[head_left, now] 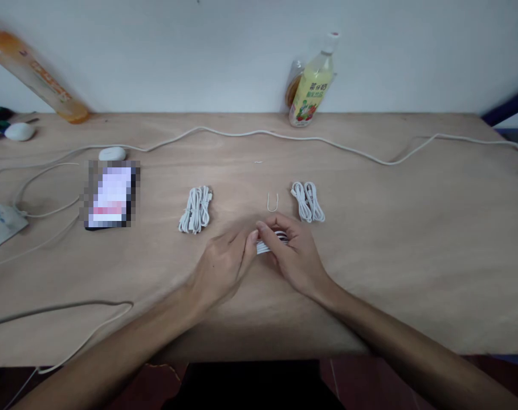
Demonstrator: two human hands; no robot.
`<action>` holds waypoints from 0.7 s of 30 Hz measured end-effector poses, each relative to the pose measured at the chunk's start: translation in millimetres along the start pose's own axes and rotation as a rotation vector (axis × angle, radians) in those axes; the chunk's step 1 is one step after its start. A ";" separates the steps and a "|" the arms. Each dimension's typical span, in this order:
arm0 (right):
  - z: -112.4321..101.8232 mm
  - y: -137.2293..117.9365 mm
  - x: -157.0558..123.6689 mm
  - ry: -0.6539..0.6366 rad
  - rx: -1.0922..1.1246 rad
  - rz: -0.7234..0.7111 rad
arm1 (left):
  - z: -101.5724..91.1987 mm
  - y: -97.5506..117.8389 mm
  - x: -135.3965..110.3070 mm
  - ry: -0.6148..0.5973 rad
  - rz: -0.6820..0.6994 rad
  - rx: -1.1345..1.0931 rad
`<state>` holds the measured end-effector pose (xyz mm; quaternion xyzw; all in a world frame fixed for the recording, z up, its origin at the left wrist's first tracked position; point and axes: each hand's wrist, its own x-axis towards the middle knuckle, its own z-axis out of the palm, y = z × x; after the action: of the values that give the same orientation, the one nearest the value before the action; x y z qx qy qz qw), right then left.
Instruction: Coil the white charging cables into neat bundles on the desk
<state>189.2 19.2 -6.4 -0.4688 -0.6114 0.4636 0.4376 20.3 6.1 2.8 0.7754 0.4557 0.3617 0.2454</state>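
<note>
Between both hands is a coiled white cable [265,246], its strands lying side by side. My left hand [224,259] pinches its left end with thumb and fingers. Around the right part curls my right hand [295,250], thumb on top; its fingers partly hide the coil. Just beyond the fingertips lies a small U-shaped white tie [272,204]. A pair of bundled white cables [308,202] rests to the right of it, and more bundled white cables [196,209] lie to the left.
A long white cord [259,133] runs across the table's back. A phone [111,196] and a white oval case [112,154] lie at left. An orange drink bottle [40,80] and a yellow drink bottle [312,85] stand by the wall. Loose cord [92,333] crosses the front left.
</note>
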 end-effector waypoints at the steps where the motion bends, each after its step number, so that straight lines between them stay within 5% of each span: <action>1: 0.3 0.0 -1.2 0.005 -0.017 -0.016 | -0.1 0.7 0.1 0.002 -0.041 -0.015; 9: -5.5 3.3 -3.3 0.193 -0.676 -0.725 | -0.7 11.6 3.5 -0.038 -0.445 -0.344; 12: -4.9 3.1 -3.1 0.193 -0.650 -0.692 | -0.5 11.1 1.8 -0.057 -0.380 -0.294; 17: -3.2 -2.3 -5.4 -0.036 -0.320 -0.221 | 1.7 5.9 -0.6 -0.031 -0.122 -0.110; 19: -3.2 -1.9 -6.0 -0.028 -0.349 -0.239 | 2.9 4.9 0.1 -0.032 -0.158 -0.097; 21: -3.3 0.3 -6.3 0.082 -0.503 -0.450 | 3.7 5.5 1.2 -0.032 -0.253 -0.126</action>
<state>193.6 13.6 -6.6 -0.4338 -0.7767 0.1709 0.4235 26.5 4.4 4.8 0.7006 0.5223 0.3431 0.3445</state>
